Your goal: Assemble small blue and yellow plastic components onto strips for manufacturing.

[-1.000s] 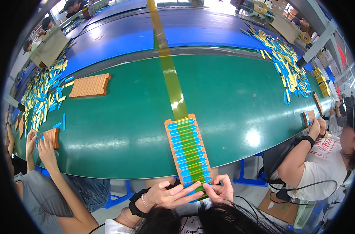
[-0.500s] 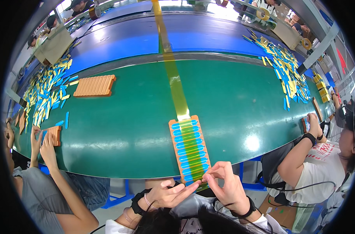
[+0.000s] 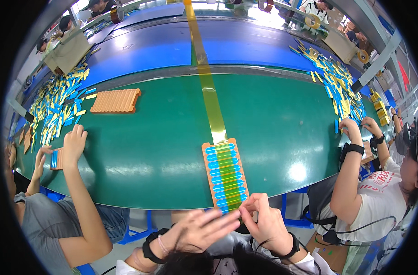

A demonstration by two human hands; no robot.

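A grooved orange-brown block (image 3: pixel 206 147) lies lengthwise in front of me at the table's near edge. Blue round-ended strips (image 3: pixel 213 165) sit crosswise in its grooves. Translucent yellow tape (image 3: pixel 212 105) stretches from the far side down over the middle of the strips. At the block's near end, my right hand (image 3: pixel 265 223) pinches the tape between thumb and forefinger; the exact tape end is hidden by the fingers. My left hand (image 3: pixel 193 230) is held flat beside it, fingers stretched out and smeared by motion, its fingertips close to the right thumb.
Another grooved block (image 3: pixel 115 101), with bare grooves, rests at the left. Loose blue and yellow strips are heaped at left (image 3: pixel 57 110) and right (image 3: pixel 344 87). Co-workers' hands work at the left (image 3: pixel 74 145) and right (image 3: pixel 353 132). Metal posts (image 3: pixel 377 58) stand at far right.
My left fingers have left the tape's near end and flattened out. My right hand still pinches there. Co-workers' hands on both sides have reached farther toward the strip heaps.
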